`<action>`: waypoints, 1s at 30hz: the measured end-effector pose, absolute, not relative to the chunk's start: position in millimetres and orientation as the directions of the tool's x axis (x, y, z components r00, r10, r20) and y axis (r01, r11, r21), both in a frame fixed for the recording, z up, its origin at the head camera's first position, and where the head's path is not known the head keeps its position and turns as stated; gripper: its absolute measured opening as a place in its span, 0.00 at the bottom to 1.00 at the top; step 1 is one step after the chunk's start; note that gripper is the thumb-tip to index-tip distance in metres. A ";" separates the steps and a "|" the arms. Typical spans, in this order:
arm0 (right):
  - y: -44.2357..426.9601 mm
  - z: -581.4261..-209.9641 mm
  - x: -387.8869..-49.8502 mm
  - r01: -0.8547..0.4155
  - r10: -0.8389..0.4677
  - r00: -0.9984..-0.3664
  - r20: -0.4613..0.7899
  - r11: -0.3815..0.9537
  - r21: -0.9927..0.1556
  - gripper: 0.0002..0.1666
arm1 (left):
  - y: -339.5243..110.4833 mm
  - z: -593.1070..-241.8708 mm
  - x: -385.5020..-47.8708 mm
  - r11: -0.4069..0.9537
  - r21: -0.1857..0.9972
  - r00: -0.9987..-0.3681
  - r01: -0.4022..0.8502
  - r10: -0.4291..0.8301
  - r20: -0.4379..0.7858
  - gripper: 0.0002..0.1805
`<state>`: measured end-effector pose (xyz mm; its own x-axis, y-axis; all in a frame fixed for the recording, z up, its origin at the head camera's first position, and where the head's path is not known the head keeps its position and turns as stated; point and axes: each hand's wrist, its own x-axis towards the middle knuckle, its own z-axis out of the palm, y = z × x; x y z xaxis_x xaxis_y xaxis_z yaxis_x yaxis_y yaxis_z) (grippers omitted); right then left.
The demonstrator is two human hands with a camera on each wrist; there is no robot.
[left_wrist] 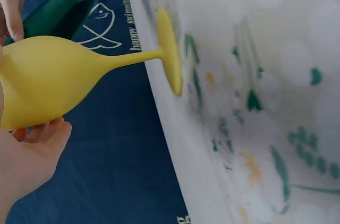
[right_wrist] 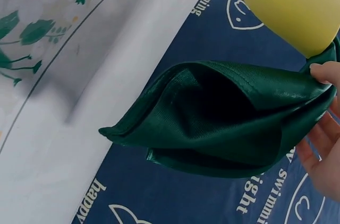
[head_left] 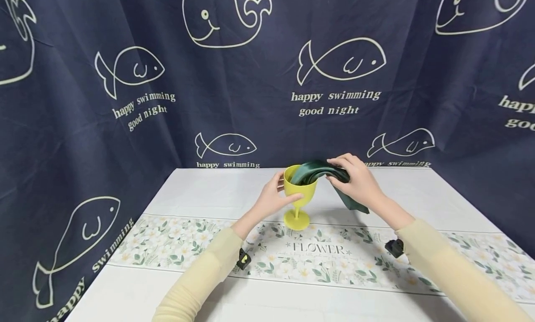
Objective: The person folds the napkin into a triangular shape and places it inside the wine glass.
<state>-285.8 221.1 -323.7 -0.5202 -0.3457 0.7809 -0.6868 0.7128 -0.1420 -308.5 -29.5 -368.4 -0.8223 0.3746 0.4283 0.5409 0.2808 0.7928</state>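
A yellow goblet (head_left: pixel 302 197) stands upright on the table, its round foot on the flowered band. My left hand (head_left: pixel 272 197) grips the goblet's bowl from the left, with the thumb across the near side. In my right hand (head_left: pixel 358 180) is a dark green satin cloth (head_left: pixel 319 169), pinched between thumb and fingers to the right of the rim. One end of the cloth lies inside the bowl; how deep it reaches is hidden. The other end hangs below my right hand, and in the right wrist view this loose green cloth (right_wrist: pixel 212 118) spreads in open folds.
The white table (head_left: pixel 200 192) carries a printed flower band (head_left: pixel 179 240) with the word FLOWER. Behind it and on both sides hangs a navy curtain (head_left: pixel 259 94) with fish drawings. Each wrist wears a small black device, such as the one at the right sleeve (head_left: pixel 394 248).
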 end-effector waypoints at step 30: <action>231.9 -336.3 -266.3 -0.738 -0.351 -0.425 0.834 0.668 -0.095 0.16 | -12.6 -309.9 -309.7 0.298 0.609 -0.678 0.735 0.355 0.644 0.17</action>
<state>-266.3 231.9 -336.3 -0.4255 -0.3514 0.8340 -0.7384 0.6676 -0.0954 -309.7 -12.6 -309.9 -0.6776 0.3554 0.6439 0.7350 0.2978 0.6091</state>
